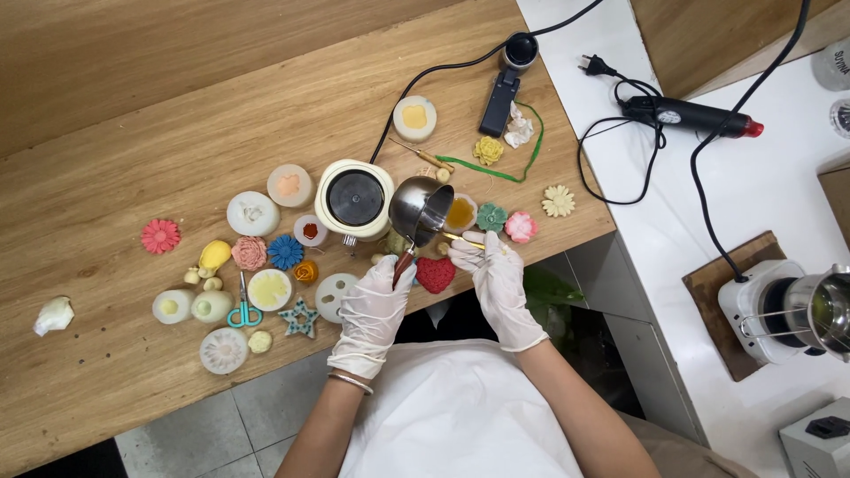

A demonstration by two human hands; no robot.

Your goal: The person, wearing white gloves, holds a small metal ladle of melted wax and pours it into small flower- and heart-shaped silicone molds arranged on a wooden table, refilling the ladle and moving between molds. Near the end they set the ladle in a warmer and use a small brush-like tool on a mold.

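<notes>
Two gloved hands work at the front edge of the counter (pixel 106 389), near its right end. The left hand (pixel 372 305) is clenched around the reddish handle of a small steel pouring pot (pixel 421 208), which hangs tilted just beside a cream electric warmer (pixel 354 199) and above a round mould of amber liquid (pixel 460 214). The right hand (pixel 496 265) pinches a thin yellowish stick (pixel 465 237) that points toward the pot.

The pot looks stiff, smooth and light, though whatever liquid it carries would shift its weight forward; the handle is the only sensible hold, since the steel wall may well be hot and slick under a glove. The stick seems slender and easily snapped, best held near its end.

Around them lie soft-looking silicone moulds and finished flower shapes: a red heart (pixel 436 274) at the front edge, a pink flower (pixel 521 227), a green flower (pixel 490 216), green-handled scissors (pixel 243 310) toward the left. These probably dent or chip readily.

The counter is pale wood, its grain running lengthwise, crowded along the front half. To the right stands a white surface (pixel 753 177) with a black heat gun (pixel 691 115), trailing cables and another warmer (pixel 779 310); grey tiles show below.
</notes>
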